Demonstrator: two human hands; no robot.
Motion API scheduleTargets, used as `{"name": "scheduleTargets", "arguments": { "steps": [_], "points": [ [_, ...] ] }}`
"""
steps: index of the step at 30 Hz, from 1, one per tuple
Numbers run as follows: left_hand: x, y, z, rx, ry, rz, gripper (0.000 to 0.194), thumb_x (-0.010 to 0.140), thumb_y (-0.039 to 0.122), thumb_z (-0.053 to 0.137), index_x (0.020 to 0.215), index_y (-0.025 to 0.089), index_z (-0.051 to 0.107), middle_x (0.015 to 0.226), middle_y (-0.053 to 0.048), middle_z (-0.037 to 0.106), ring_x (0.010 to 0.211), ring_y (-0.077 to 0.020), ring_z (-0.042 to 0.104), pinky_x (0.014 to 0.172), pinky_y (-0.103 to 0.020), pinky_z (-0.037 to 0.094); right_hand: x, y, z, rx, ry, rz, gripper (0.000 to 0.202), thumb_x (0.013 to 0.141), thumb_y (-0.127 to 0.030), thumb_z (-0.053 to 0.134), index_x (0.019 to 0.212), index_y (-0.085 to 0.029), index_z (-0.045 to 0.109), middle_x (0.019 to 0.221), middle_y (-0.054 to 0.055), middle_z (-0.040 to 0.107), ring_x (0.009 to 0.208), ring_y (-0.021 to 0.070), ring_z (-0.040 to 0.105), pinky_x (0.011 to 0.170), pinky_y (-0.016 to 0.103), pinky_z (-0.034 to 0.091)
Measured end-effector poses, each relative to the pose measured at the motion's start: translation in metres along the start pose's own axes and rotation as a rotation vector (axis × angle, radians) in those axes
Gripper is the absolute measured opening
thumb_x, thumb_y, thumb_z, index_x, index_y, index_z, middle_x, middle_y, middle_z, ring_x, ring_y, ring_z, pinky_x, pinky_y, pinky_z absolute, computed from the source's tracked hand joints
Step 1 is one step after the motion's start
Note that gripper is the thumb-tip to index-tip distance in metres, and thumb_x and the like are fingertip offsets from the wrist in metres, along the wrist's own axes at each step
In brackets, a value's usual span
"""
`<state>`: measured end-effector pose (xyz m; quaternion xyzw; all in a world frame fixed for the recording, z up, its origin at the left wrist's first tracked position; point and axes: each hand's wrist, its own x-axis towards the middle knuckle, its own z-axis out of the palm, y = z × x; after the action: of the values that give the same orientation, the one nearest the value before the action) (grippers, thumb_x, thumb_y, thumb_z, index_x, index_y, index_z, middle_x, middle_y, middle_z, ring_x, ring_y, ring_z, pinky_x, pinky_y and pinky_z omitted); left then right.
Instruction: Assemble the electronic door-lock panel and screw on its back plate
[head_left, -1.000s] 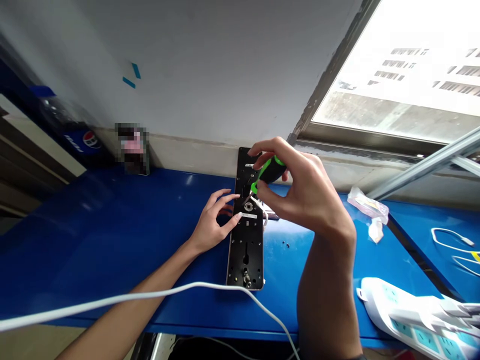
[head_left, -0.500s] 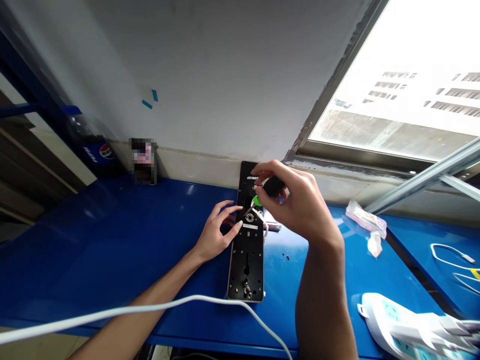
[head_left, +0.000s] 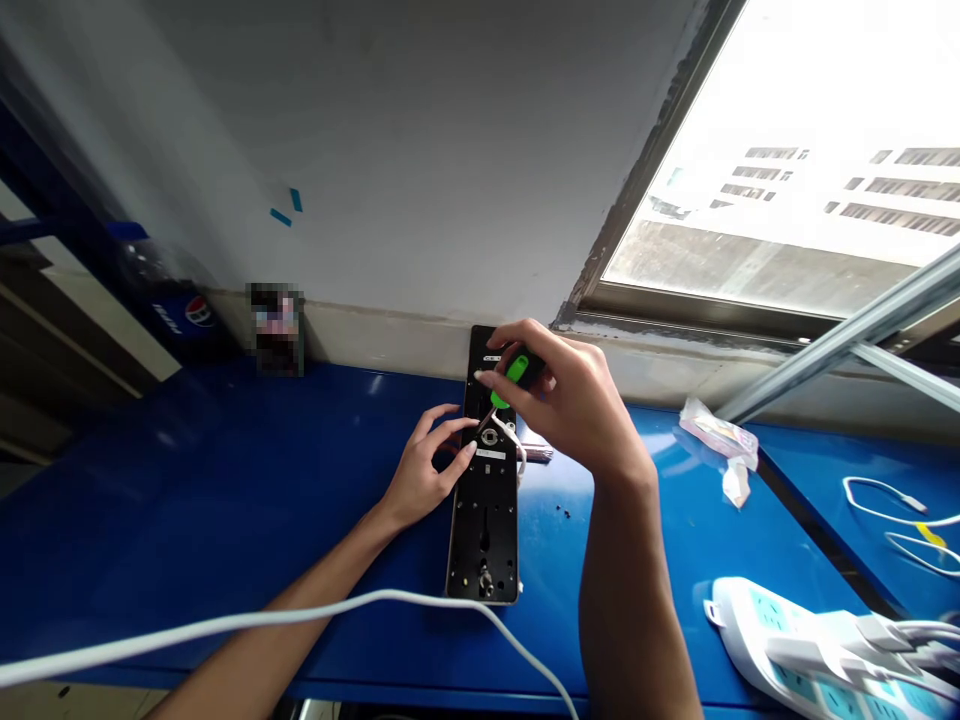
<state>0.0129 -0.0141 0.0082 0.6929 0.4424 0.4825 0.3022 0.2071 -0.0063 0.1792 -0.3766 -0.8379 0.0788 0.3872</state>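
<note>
A long black panel [head_left: 484,510] with screw holes and small labels lies on the blue table, its far end close to the wall. My right hand [head_left: 566,400] grips a screwdriver [head_left: 516,370] with a black and green handle. Its shaft slants down to the left, towards the left edge of the panel; the exact tip contact is too small to tell. On that edge rests my left hand [head_left: 424,470], thumb and fingers apart, the thumb and index fingertips beside the screwdriver tip. A white cable [head_left: 521,450] comes out of the panel near the shaft.
Several tiny dark screws [head_left: 563,512] lie right of the panel. A white cable [head_left: 390,596] crosses the front. Around stand a power strip [head_left: 739,625], a plastic bag [head_left: 716,435], a cola bottle [head_left: 176,310] and a blurred box [head_left: 276,330]. A metal brace [head_left: 832,340] slants at right.
The screwdriver handle has turned in my right hand, showing more green. My left hand stays at the panel edge. The whole view has shifted slightly.
</note>
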Motion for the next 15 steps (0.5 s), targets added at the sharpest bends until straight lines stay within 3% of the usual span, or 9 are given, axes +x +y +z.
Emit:
{"name": "scheduleTargets", "arguments": {
  "steps": [5,10,15],
  "points": [
    [0.000,0.001,0.001,0.047,0.011,0.018,0.029,0.103,0.041,0.064,0.128,0.029,0.072,0.150,-0.009,0.053,0.108,-0.0213,0.072,0.102,-0.043,0.064,-0.001,-0.001,-0.002,0.023,-0.003,-0.046,0.040,0.084,-0.009,0.060,0.121,-0.024,0.065,0.100,0.002,0.071,0.081,0.0151,0.062,0.073,0.030,0.051],
    [0.000,0.002,0.003,0.117,0.104,0.116,0.018,0.102,0.038,0.068,0.113,0.027,0.078,0.143,-0.008,0.059,0.132,-0.0279,0.063,0.117,-0.050,0.054,-0.002,-0.007,-0.006,0.036,0.071,-0.068,0.039,0.083,-0.007,0.058,0.117,-0.025,0.065,0.098,0.001,0.070,0.079,0.0146,0.062,0.075,0.031,0.053],
    [0.001,0.005,0.003,0.134,0.148,0.145,0.015,0.102,0.036,0.067,0.102,0.025,0.078,0.136,-0.008,0.063,0.130,-0.0269,0.063,0.113,-0.048,0.056,-0.004,-0.010,-0.011,0.057,0.088,-0.086,0.037,0.084,-0.006,0.059,0.116,-0.023,0.066,0.096,0.000,0.070,0.079,0.0135,0.063,0.072,0.029,0.054]
  ]
}}
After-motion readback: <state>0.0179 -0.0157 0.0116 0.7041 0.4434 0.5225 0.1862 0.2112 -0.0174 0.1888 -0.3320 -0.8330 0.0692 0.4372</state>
